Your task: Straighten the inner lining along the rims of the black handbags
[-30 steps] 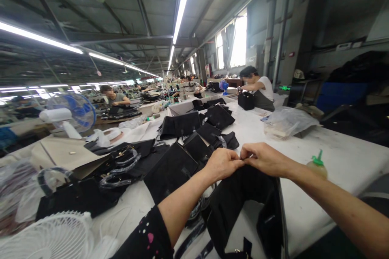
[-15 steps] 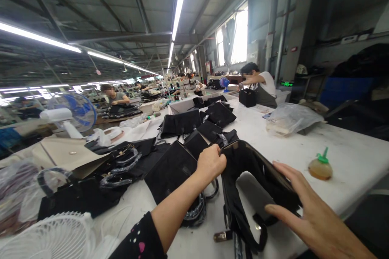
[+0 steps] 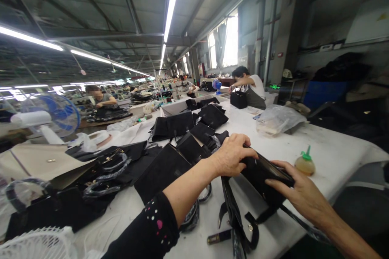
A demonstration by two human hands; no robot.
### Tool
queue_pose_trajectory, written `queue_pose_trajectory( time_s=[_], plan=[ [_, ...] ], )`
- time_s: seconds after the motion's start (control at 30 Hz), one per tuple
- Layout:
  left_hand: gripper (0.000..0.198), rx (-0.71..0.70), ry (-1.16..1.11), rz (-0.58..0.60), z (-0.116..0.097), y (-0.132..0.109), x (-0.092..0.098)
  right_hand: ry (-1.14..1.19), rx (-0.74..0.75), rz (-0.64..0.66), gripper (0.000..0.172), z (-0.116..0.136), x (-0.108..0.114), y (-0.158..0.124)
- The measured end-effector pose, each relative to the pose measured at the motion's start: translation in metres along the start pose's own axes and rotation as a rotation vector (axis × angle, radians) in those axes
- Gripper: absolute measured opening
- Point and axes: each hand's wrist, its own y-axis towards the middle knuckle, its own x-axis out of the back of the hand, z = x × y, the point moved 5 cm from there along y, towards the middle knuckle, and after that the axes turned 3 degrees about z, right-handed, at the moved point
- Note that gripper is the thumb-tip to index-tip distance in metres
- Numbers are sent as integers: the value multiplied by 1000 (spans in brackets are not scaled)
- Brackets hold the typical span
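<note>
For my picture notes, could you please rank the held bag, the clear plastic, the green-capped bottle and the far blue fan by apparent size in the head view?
1. Held bag
2. Clear plastic
3. Bottle
4. Blue fan
The fan stands farther off, so its real size is unsure.

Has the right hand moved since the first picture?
Yes: judged against the green-capped bottle on the table, the right hand has shifted rightward and nearer the camera.
</note>
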Motion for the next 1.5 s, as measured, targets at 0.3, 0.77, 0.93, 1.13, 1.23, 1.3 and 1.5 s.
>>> queue_pose_trajectory(
  time_s=[0.3,0.77,0.93,1.13,1.23,1.3,1.5],
  plan=[
    [22,-83,107,42,-4,13,-1,99,8,83,42,-7,-2,6],
    [11,138,-333,-114,62,11,-14,144,30,-82,34,-22,5,26],
    [8,214,-456,-226,76,11,-16,56,101,-284,32,-32,12,38],
    [9,296,-320,-241,82,13,-16,-23,81,-352,36,-35,17,45],
    [10,342,-245,-228,83,14,-16,-60,93,-375,37,-31,15,47],
    [11,368,-198,-225,85,14,-16,-58,115,-386,36,-29,13,49],
    [13,419,-102,-214,87,11,-17,-12,188,-382,34,-31,7,58]
  ],
)
